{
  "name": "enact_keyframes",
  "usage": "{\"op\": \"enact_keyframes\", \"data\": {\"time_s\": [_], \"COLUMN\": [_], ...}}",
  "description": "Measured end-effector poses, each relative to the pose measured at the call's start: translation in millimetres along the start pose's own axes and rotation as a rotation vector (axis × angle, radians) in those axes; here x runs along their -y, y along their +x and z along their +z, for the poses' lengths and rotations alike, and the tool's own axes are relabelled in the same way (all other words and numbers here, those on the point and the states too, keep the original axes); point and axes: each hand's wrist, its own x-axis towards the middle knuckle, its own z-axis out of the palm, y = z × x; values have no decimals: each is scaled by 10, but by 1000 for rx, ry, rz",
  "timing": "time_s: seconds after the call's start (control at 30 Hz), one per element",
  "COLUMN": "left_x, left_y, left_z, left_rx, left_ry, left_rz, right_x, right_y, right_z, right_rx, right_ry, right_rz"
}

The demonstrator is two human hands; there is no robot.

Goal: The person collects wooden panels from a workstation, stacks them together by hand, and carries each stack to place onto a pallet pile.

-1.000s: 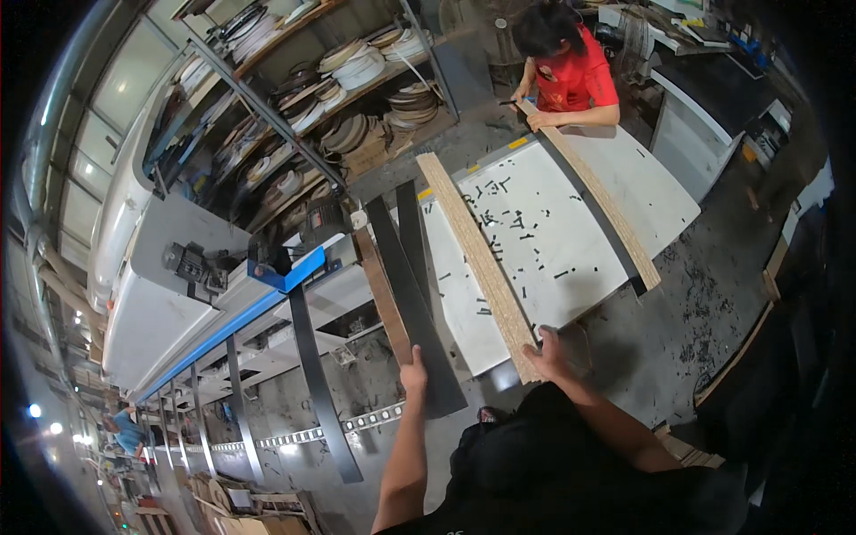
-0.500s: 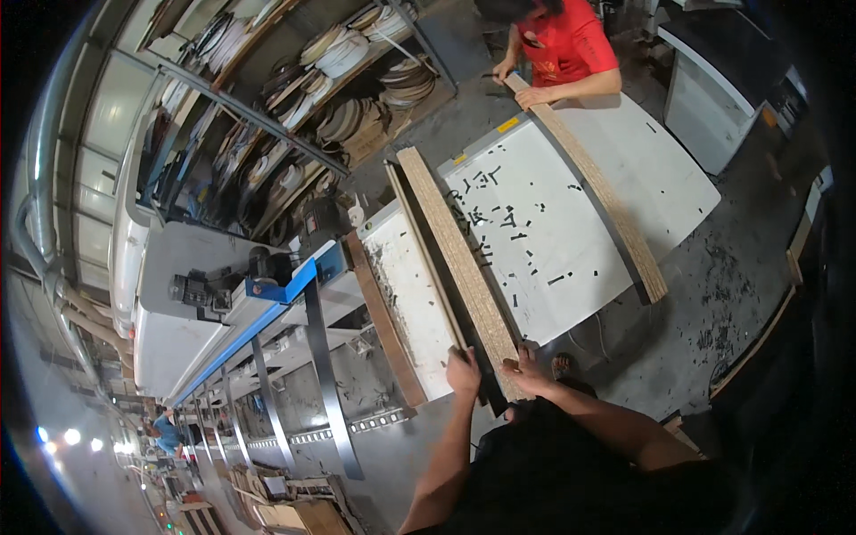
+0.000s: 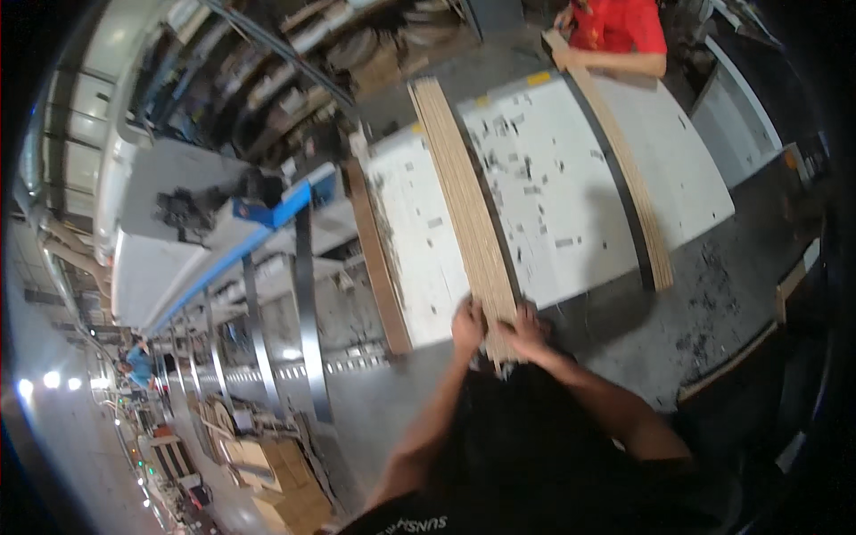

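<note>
A long stack of narrow chipboard strips [image 3: 459,192] lies across the white table [image 3: 557,267], its tan raw edges facing up and a dark face showing along its right side. At its near end my left hand [image 3: 468,328] is closed around the left side. On the opposite side my right hand [image 3: 526,333] grips the stack, thumb over the top edges. The fingertips are partly hidden and slightly blurred. To the right, a second strip bundle [image 3: 629,169] with a dark side lies on the table, its far end held by a co-worker in red [image 3: 624,31].
Small dark scraps [image 3: 526,169] litter the tabletop. Left of it stands a machine with a blue rail [image 3: 241,259] and dark strips [image 3: 308,321] hanging off it. Shelves [image 3: 303,71] of coiled material stand at the back. Cardboard boxes [image 3: 281,473] sit at lower left.
The separate strip in my left hand has come up against the stack, closing the dark gap. My hands are closer together. The whole view has shifted.
</note>
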Motion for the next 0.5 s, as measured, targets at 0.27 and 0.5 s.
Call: {"op": "enact_keyframes", "data": {"time_s": [0.27,0.5], "left_x": [309,677], "left_y": [97,-4], "left_z": [-332,-1145], "left_rx": [281,522], "left_ry": [-172,-155], "left_rz": [94,60], "right_x": [-550,-116], "right_y": [-493,-888], "right_z": [124,739], "right_rx": [-282,-381], "right_ry": [1158,1859], "right_rz": [600,807]}}
